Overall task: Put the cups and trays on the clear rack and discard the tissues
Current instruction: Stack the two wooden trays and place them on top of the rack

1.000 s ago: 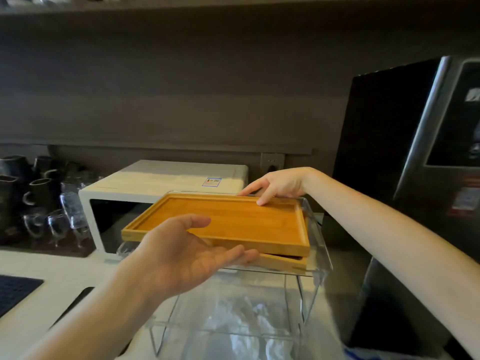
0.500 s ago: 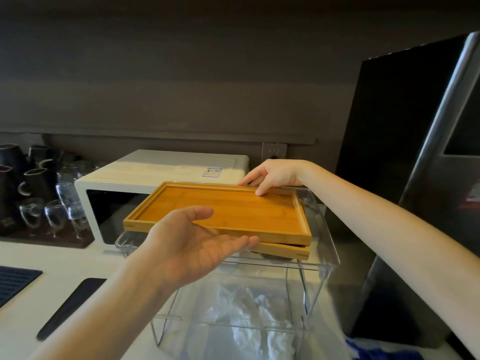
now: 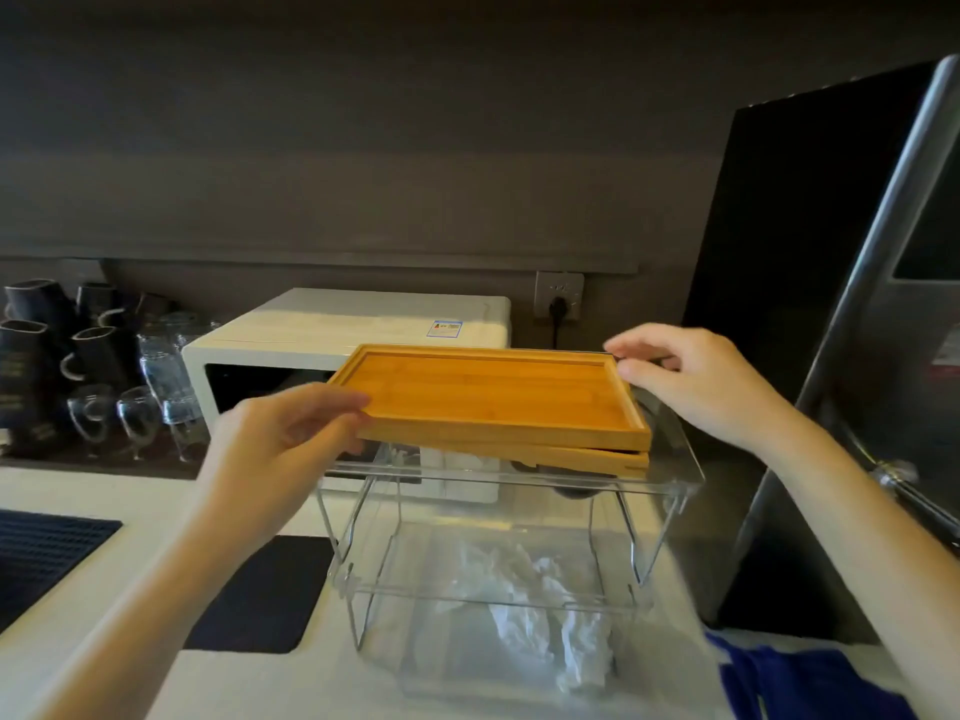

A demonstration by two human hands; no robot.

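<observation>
Two orange wooden trays lie stacked on the top shelf of the clear rack (image 3: 675, 475). The top tray (image 3: 493, 392) sits slightly askew over the lower tray (image 3: 571, 457). My left hand (image 3: 270, 449) holds the top tray's near left corner, thumb above and fingers at the edge. At the far right corner, my right hand (image 3: 701, 381) pinches that tray lightly between index finger and thumb. Crumpled white tissues (image 3: 540, 605) lie on the rack's lower level. Something dark shows under the lower tray, but I cannot tell what it is.
A white microwave (image 3: 337, 330) stands behind the rack. Dark mugs (image 3: 31, 366) and clear glasses (image 3: 135, 413) crowd the back left. A tall dark fridge (image 3: 831, 304) stands close on the right. A black mat (image 3: 260, 595) and blue cloth (image 3: 810, 683) lie on the counter.
My left hand turned from palm-up under the tray's front edge to gripping its left corner. My right hand slid from the far edge to the far right corner. The view stepped back.
</observation>
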